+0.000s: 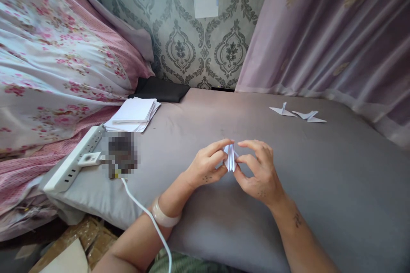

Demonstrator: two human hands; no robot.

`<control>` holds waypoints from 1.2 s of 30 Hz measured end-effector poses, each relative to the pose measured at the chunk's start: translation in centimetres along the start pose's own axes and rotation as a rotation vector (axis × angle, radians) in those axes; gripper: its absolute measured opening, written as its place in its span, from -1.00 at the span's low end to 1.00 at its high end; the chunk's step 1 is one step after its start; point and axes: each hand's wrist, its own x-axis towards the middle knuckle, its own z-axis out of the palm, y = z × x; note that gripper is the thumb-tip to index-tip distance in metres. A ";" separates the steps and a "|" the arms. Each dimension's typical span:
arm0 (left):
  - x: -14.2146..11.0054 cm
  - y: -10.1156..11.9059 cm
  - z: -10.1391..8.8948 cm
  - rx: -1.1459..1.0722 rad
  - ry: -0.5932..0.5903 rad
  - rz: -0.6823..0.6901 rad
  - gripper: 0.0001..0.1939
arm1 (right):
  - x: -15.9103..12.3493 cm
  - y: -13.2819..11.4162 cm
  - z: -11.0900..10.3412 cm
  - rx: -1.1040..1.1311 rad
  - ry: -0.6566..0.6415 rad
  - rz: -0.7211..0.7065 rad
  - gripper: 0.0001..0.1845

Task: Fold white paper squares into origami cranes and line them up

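Observation:
Between my two hands, above the grey bed surface, is a small piece of folded white paper [230,158] with several layers standing on edge. My left hand [209,163] pinches it from the left, its index finger stretched along the top. From the right, my right hand [259,168] grips the lower edge with thumb and a finger, while its index finger curves above the paper. Two finished-looking folded paper birds [309,116] lie farther off at the right, with wings spread. The inner folds of the held paper are too small to make out.
At the left lie a stack of white paper [133,113] and a black flat cushion-like item [160,89]. A white power strip [75,160] with a plugged-in charger [89,159] runs along the left edge. A white cable [145,211] crosses over my left forearm. Curtains [320,30] hang at the right.

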 end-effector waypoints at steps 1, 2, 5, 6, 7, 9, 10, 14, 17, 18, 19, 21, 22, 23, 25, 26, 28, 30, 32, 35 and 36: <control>0.0 0.0 0.0 0.003 0.003 -0.001 -0.94 | 0.0 0.0 0.1 0.001 0.007 0.007 -0.80; 0.0 0.0 0.0 0.009 0.007 -0.001 -0.95 | -0.1 0.0 0.1 0.010 0.004 0.012 -0.79; -0.1 -0.2 0.0 0.054 0.013 0.020 -0.96 | -0.2 0.0 0.4 0.058 -0.031 0.017 -0.76; -0.1 -0.2 -0.1 0.073 0.010 0.034 -0.96 | -0.2 0.0 0.5 0.068 -0.034 0.019 -0.75; 0.0 -0.3 -0.1 0.092 0.007 0.049 -0.95 | -0.3 0.0 0.5 0.073 -0.027 0.024 -0.74; 0.0 -0.3 -0.1 0.121 0.003 0.078 -0.93 | -0.4 0.1 0.6 0.071 -0.005 0.040 -0.69; 0.0 -0.3 -0.2 0.128 -0.004 0.087 -0.92 | -0.4 0.2 0.6 0.068 -0.002 0.049 -0.63; 0.2 -0.4 -0.3 0.129 -0.046 0.094 -0.88 | -0.4 0.4 0.6 0.077 -0.063 0.064 -0.40; 0.4 -0.5 -0.4 0.142 -0.016 0.151 -0.85 | -0.6 0.3 0.7 0.112 -0.069 0.146 -0.54; 0.5 -0.6 -0.4 0.146 0.006 0.180 -0.84 | -0.7 0.2 0.7 0.131 -0.055 0.198 -0.61; 0.6 -0.6 -0.4 0.149 0.029 0.205 -0.84 | -0.8 0.1 0.8 0.156 -0.036 0.260 -0.66; 0.9 -0.6 -0.4 0.151 0.071 0.225 -0.85 | -0.9 -0.1 0.8 0.210 0.007 0.383 -0.69; 1.0 -0.6 -0.4 0.150 0.085 0.217 -0.86 | -0.9 -0.2 0.8 0.232 0.022 0.424 -0.69; 1.1 -0.4 -0.4 0.146 0.098 0.203 -0.87 | -0.9 -0.2 0.8 0.246 0.022 0.439 -0.72; 1.2 -0.2 -0.4 0.125 0.108 0.168 -0.90 | -0.7 -0.1 0.8 0.259 -0.008 0.390 -0.82; 1.3 -0.1 -0.4 0.110 0.106 0.150 -0.91 | -0.6 0.0 0.7 0.262 -0.025 0.343 -0.86; 1.3 0.1 -0.3 0.071 0.097 0.112 -0.93 | -0.5 0.2 0.7 0.267 -0.038 0.271 -0.88; 1.4 0.1 -0.2 0.015 0.085 0.060 -0.95 | -0.4 0.3 0.5 0.266 -0.023 0.263 -0.87; 1.3 0.0 -0.1 -0.073 0.069 -0.011 -0.96 | -0.3 0.4 0.3 0.280 -0.018 0.294 -0.88; 1.3 -0.1 -0.1 -0.236 0.025 -0.145 -0.93 | -0.2 0.6 0.0 0.404 -0.075 0.373 -0.94; 1.3 -0.1 -0.2 -0.278 0.009 -0.194 -0.91 | -0.1 0.7 -0.1 0.465 -0.105 0.407 -0.95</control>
